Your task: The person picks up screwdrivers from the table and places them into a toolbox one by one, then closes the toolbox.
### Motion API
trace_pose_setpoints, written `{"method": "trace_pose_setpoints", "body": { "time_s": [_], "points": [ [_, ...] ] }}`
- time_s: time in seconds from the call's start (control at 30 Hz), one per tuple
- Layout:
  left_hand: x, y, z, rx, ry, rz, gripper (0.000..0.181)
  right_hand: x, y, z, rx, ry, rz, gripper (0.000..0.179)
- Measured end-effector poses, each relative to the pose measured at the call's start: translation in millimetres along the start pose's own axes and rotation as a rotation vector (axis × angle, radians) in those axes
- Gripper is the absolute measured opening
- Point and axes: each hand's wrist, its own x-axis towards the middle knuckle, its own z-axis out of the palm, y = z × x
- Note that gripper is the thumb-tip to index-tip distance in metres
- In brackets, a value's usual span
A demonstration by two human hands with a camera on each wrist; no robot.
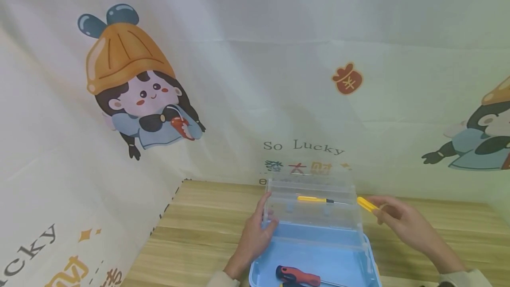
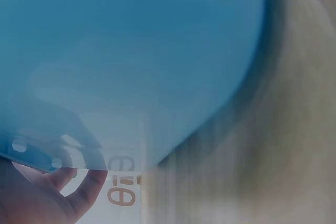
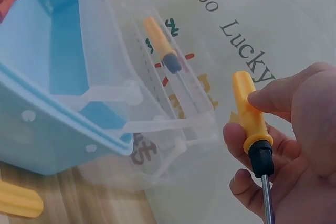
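A blue box (image 1: 342, 234) with a clear plastic lid (image 1: 342, 220) stands on the table, its lid raised at the back. My left hand (image 1: 255, 234) grips the lid at its left edge. A yellow-handled screwdriver (image 1: 312, 199) lies in the lid's clear compartment, seen through the plastic. To the right of the lid, my right hand (image 1: 406, 223) holds another yellow-handled screwdriver (image 3: 251, 111) between thumb and fingers, its black collar and metal shaft pointing down in the right wrist view. Inside the box lies a red and black screwdriver (image 1: 300, 276).
A yellow handle (image 3: 20, 199) lies on the wooden table (image 1: 191, 234) beside the box's right side. Behind the table hangs a pale cloth backdrop (image 1: 255, 79) with printed cartoon figures and lettering. Another cloth wall (image 1: 59, 180) runs along the left.
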Motion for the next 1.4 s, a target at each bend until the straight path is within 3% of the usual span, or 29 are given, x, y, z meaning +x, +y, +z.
{"method": "trace_pose_setpoints", "body": {
  "time_s": [0.23, 0.8, 1.4],
  "points": [
    [0.0, -1.5, -0.4, 0.007, 0.003, -0.002, 0.067, 5.7, -4.9, 1.8, 0.037, -0.019, -0.073, 0.031],
    [0.0, -3.9, -0.1, 0.009, 0.007, -0.003, 0.066, 23.4, -21.2, 8.7, 0.088, -0.094, -0.079, 0.034],
    [1.1, -1.4, -0.4, 0.003, 0.002, 0.003, 0.066, 37.2, -30.1, 16.2, 0.08, -0.114, -0.142, 0.031]
  ]
}}
